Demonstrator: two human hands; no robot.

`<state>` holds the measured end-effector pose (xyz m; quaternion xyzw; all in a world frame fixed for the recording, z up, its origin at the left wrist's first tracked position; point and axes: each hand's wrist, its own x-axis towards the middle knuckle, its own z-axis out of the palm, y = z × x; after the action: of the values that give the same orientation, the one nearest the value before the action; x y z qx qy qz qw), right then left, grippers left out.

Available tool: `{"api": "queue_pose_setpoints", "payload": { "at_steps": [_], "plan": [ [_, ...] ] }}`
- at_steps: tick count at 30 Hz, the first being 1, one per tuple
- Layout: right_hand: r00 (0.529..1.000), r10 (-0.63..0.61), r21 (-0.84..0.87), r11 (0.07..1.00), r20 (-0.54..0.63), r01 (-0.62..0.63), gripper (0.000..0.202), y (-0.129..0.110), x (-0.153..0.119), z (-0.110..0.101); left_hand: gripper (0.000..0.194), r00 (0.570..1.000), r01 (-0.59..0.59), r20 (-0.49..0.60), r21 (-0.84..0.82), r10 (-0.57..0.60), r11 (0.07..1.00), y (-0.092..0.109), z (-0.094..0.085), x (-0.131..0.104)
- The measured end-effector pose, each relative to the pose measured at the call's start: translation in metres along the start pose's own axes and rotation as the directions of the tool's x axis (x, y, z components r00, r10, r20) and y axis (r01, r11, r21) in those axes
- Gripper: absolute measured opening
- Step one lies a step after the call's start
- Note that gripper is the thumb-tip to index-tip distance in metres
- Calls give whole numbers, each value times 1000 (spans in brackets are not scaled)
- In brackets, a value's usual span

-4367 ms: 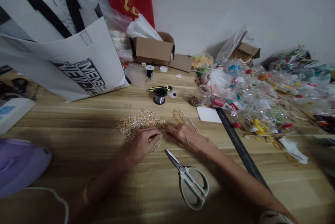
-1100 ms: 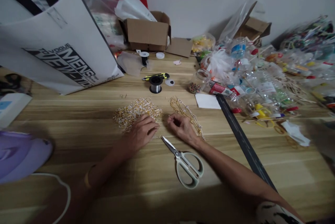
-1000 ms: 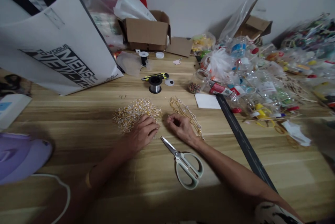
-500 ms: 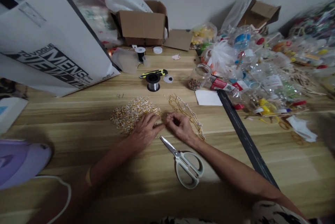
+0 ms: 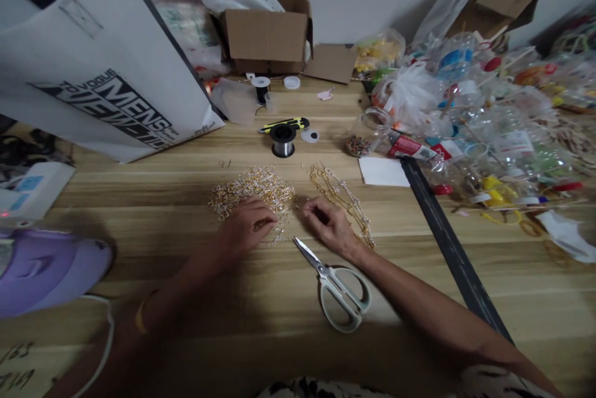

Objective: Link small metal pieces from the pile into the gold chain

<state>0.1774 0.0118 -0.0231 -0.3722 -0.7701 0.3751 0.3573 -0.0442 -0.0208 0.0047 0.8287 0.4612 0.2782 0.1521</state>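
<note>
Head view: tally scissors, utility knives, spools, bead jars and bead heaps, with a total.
Pale-handled metal scissors: 1
Yellow-and-black utility knife: 1
Black silver-wire spool and white-topped dark-wound spool: 2
Clear jar of multicoloured beads: 1
Gold-and-clear bead heap: 1
Total: 6

From here I count two bare hands, one left hand (image 5: 244,221) and one right hand (image 5: 331,225). Between and beyond them I get one loose heap of gold and clear beads (image 5: 254,188); the beaded gold and silver strands (image 5: 342,196) overlap too much for me to number. I make it one pair of pale-handled metal scissors (image 5: 333,286), one yellow-and-black cutter knife (image 5: 285,124), one black spool of silvery wire (image 5: 283,140), one white-topped spool of dark thread (image 5: 261,91), one clear jar of multicoloured beads (image 5: 367,131) and two open brown cardboard boxes, one central (image 5: 267,36), one far right (image 5: 505,4). The crowded clear plastic bottles (image 5: 514,140) defeat my count.
</note>
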Motion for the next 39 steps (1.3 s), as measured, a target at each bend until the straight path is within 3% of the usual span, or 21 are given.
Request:
{"api": "queue_pose_setpoints", "payload": {
  "at_steps": [4,6,9,12,15,21,28,35,39],
  "plan": [
    [985,-165,-75,983,46,168,14,-4,-2,-1,17,984,-12,180,48,3,999,12,-4,-6],
    [973,-216,-81,972,77,222,14,-5,-3,0,17,976,-35,217,104,12,994,21,-3,-10],
    [969,-225,-94,968,103,234,13,-4,-5,1,16,982,-64,184,118,42,991,36,5,-16],
    [979,-197,-92,975,61,202,10,-3,-6,2,19,957,-248,190,148,219,957,54,18,-22],
    [989,-143,-70,987,27,145,11,-3,-5,2,30,883,-431,294,194,367,881,69,32,-24],
    [997,-72,-45,996,25,73,15,-4,-4,1,30,878,-400,363,198,312,895,85,46,-23],
    [962,-260,-75,961,81,266,12,-6,-1,0,21,841,-463,400,180,365,868,97,40,-30],
    [935,-307,-137,933,180,333,13,-4,-5,0,14,823,-487,393,116,410,865,102,36,-49],
    [921,-322,-234,899,219,370,13,-4,-7,2,18,860,-384,352,-31,369,923,90,32,-48]
  ]
}}
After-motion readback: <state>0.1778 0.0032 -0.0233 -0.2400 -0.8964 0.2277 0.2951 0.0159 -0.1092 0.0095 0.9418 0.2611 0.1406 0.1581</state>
